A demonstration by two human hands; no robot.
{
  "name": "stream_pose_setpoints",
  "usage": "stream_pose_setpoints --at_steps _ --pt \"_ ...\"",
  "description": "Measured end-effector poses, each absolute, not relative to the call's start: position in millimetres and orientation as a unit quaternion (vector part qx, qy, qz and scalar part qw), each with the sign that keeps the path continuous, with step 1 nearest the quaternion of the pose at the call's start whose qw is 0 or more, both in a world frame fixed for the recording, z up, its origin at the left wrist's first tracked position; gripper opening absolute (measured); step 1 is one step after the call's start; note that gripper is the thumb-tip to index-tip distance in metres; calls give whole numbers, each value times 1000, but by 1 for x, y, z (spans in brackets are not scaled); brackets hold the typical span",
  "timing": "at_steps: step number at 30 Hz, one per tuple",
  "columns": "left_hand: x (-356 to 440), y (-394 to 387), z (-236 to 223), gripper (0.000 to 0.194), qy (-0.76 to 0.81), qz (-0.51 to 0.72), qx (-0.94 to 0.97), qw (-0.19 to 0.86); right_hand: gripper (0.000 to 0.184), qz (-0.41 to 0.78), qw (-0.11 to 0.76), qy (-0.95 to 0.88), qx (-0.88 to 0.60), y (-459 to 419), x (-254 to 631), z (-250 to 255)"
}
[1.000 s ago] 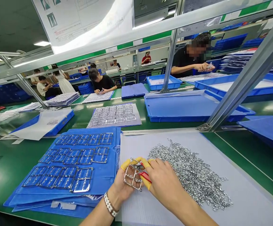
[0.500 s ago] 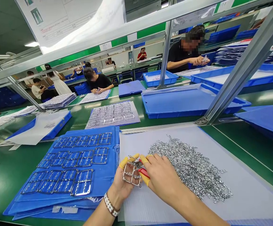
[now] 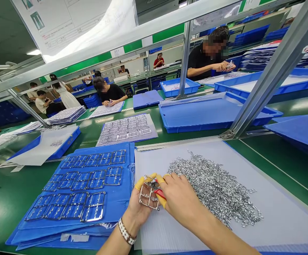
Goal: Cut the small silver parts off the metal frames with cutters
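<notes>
My left hand (image 3: 137, 209), with yellow finger cots and a beaded bracelet at the wrist, grips a shiny metal frame (image 3: 148, 196) over the white sheet (image 3: 276, 219). My right hand (image 3: 180, 202), also with yellow finger cots, is closed on a red-handled tool (image 3: 159, 193) pressed against the frame's right side. Just to the right lies a heap of several small shiny metal pieces (image 3: 217, 189). To the left, rows of shiny metal frames (image 3: 85, 187) lie flat on stacked blue sheets (image 3: 117, 205).
A grey sheet with more frames (image 3: 127, 129) lies beyond, then blue trays (image 3: 209, 113) and a slanted metal post (image 3: 271, 71). Another blue tray with white paper (image 3: 47, 143) sits at left. Across the green bench, several other people work seated.
The view has drifted slightly; my hands with the frame and tool stay in nearly the same place over the white sheet.
</notes>
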State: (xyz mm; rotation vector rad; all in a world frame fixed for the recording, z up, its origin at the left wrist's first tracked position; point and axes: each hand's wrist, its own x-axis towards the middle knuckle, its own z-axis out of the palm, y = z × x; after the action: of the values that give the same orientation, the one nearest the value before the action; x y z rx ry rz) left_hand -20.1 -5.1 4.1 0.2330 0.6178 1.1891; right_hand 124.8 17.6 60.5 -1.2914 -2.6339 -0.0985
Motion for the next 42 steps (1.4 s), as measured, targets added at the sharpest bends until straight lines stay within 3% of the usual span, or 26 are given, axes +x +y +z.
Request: stream_pose_setpoints --at_steps 8,18,31,37,42 --pt "-19 -6 4 36 300 564 118 760 25 -68 71 -898 -428 17 122 59" --pt "-17 -2 9 45 280 572 92 766 41 -72 149 -889 -427 -5 128 53" --pt "-12 -7 12 41 327 590 107 731 28 -123 144 -889 -417 -11 120 49" --pt "-20 -7 17 50 304 573 109 753 42 -100 188 -876 -432 -7 145 47" --pt "-20 -3 20 52 286 543 107 782 41 -87 164 -875 -447 -9 153 38"
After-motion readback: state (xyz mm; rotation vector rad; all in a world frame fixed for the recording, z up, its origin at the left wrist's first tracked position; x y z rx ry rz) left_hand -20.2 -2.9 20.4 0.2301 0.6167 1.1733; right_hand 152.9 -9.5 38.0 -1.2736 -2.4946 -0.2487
